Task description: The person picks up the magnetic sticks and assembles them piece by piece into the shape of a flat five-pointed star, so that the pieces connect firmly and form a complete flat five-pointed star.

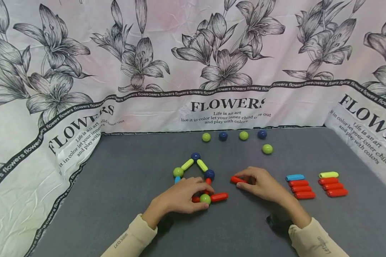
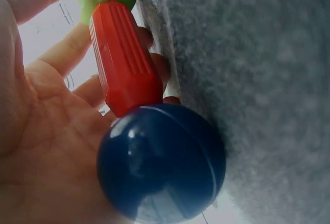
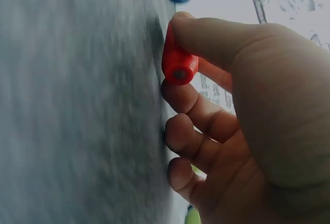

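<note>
My left hand (image 1: 183, 194) holds the green ball (image 1: 205, 199) between thumb and fingers. From that ball a red rod (image 2: 126, 59) runs back under the palm to a blue ball (image 2: 162, 162), which the hand hides in the head view. Another red rod (image 1: 219, 197) sticks out to the right of the green ball. Beyond the hand, yellow rods (image 1: 187, 164) join a top blue ball (image 1: 195, 156) to a left green ball (image 1: 178, 172) and a right blue ball (image 1: 209, 174). My right hand (image 1: 258, 182) pinches a loose red rod (image 3: 178, 61) just above the table.
Green and blue balls (image 1: 223, 136) lie along the back of the grey table (image 1: 132, 160). At the right are two stacks of rods, several red rods (image 1: 305, 195) with a light blue rod (image 1: 295, 177) and a yellow rod (image 1: 328, 175). A flower-printed cloth (image 1: 154, 114) borders the table.
</note>
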The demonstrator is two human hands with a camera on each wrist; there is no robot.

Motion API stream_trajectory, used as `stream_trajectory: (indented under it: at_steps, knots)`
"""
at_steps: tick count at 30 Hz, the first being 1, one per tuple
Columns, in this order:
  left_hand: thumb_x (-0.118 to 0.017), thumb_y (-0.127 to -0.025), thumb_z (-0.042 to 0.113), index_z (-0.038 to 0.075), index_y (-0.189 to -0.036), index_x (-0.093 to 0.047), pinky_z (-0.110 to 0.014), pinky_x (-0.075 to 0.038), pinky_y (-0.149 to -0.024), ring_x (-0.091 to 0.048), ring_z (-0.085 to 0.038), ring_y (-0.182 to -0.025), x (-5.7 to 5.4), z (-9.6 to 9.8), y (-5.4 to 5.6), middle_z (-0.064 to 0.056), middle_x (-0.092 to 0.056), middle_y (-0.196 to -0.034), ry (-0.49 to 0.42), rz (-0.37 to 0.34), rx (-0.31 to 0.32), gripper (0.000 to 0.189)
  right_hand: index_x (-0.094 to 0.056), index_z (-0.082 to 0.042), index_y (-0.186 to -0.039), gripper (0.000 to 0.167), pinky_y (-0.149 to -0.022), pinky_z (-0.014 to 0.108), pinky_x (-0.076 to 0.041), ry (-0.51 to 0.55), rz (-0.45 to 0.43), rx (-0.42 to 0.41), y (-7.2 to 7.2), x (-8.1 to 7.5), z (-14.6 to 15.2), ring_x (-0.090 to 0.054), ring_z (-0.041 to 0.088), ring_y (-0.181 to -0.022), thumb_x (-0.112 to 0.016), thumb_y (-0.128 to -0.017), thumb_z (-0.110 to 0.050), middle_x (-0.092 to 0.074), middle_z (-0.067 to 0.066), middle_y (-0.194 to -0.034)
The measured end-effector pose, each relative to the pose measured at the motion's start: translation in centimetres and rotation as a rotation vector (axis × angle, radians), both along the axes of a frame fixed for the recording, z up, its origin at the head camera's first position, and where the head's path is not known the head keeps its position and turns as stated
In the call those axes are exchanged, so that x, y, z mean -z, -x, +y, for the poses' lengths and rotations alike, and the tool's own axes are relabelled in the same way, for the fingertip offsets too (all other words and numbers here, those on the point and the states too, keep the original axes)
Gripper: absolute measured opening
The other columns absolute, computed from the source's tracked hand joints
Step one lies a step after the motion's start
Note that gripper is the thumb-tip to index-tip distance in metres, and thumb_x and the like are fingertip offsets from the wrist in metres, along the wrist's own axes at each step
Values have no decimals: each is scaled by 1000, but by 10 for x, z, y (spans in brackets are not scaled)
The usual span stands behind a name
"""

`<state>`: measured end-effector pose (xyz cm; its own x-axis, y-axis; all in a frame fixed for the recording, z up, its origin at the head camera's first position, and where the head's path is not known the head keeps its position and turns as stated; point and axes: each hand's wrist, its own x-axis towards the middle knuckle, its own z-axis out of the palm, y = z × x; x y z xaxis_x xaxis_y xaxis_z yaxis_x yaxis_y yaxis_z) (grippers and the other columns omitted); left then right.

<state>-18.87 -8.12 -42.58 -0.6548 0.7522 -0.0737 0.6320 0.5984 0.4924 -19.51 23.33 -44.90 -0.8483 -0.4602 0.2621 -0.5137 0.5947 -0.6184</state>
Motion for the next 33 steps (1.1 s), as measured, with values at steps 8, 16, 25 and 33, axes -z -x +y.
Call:
stream_trajectory:
  at_steps: [8, 16, 25, 33]
  knots:
    - [-68, -95, 46, 35, -132, -65, -30, -43, -90, -55, -4, -99, 1, 2, -2, 13, -61, -116, -5, -29, 26, 39, -76, -19, -113, 23, -57, 21, -42, 54, -54, -28, -7, 4, -22, -48, 2, -64, -79, -90, -21, -62, -11, -83]
    - [-68, -94, 47, 36, -131, -65, -27, -43, -88, -54, -3, -96, 0, 4, -3, 15, -61, -112, -7, -38, 50, 39, -75, -21, -112, 22, -56, 21, -41, 71, -50, 5, -9, 10, -32, -48, 2, -63, -78, -90, -23, -61, -11, -83]
    - [-69, -94, 45, 34, -132, -65, -24, -42, -83, -54, -4, -93, -1, 6, -4, 15, -61, -110, -15, -27, 74, 40, -76, -21, -112, 21, -54, 21, -39, 102, -37, 5, -10, 12, -38, -47, 1, -61, -78, -91, -24, -62, -12, -81]
    - [-69, -94, 46, 36, -132, -65, -24, -41, -82, -53, -3, -91, 0, 6, -4, 15, -60, -108, -8, -35, 66, 39, -76, -19, -112, 23, -52, 20, -37, 104, -40, 6, -11, 10, -39, -46, 1, -58, -79, -90, -24, -62, -12, -80]
